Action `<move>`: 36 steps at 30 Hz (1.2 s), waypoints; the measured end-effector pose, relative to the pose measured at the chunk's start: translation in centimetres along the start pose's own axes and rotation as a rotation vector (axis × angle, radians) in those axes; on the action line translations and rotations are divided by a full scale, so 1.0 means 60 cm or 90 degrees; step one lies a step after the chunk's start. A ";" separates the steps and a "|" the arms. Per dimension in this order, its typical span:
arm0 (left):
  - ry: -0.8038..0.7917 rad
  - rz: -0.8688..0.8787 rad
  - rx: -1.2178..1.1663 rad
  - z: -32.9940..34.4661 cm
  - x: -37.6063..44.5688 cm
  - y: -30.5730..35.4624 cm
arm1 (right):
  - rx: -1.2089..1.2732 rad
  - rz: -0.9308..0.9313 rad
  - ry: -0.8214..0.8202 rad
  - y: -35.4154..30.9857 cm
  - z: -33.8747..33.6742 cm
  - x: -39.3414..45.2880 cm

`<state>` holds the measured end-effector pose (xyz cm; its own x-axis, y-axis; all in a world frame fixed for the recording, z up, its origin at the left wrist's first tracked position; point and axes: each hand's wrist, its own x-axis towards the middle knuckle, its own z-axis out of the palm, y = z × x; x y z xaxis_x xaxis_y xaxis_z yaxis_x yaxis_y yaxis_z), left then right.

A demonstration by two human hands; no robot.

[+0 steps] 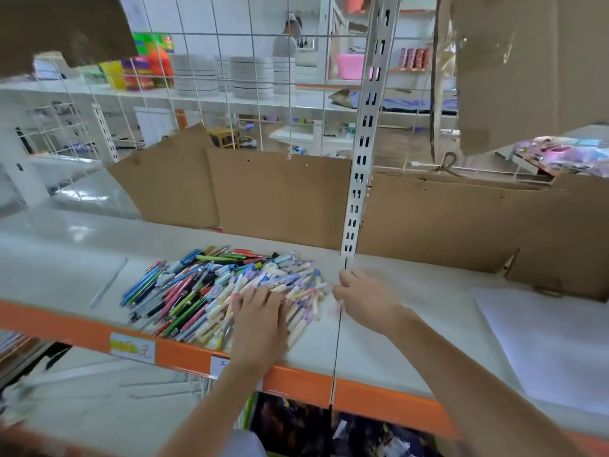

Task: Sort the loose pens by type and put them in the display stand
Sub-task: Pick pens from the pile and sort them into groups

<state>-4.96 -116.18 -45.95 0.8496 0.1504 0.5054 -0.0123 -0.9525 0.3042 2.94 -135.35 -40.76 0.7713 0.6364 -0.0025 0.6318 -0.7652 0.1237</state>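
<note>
A heap of loose pens (204, 285) lies on the white shelf (395, 324). Blue, green and red ones are at its left, pastel capped ones at its right. My left hand (260, 315) lies on the pastel side, fingers curled down around a few pastel pens (298, 293). My right hand (362, 298) is at the heap's right edge, where its fingertips pinch the end of a pastel pen (324, 286). Motion blur hides the fingertips' detail. No display stand is in view.
Cardboard sheets (280, 196) stand along the back of the shelf, split by a slotted white upright (357, 179). A clear pen (108, 285) lies alone at the left. White paper (543, 341) lies at the right. The shelf's front edge is orange (184, 354).
</note>
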 end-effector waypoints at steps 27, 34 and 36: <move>-0.172 0.192 -0.215 0.004 -0.015 0.122 | 1.100 0.511 0.427 0.003 0.030 -0.198; -0.165 0.234 -0.255 0.005 -0.021 0.111 | 1.232 0.417 0.467 0.002 0.029 -0.201; -0.163 0.224 -0.264 0.004 -0.021 0.109 | 1.244 0.401 0.468 0.002 0.029 -0.202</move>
<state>-5.97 -122.64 -44.82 0.8563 -0.2736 0.4379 -0.4775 -0.7426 0.4696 -6.19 -143.32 -42.43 0.9920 -0.1181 -0.0440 0.0025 0.3675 -0.9300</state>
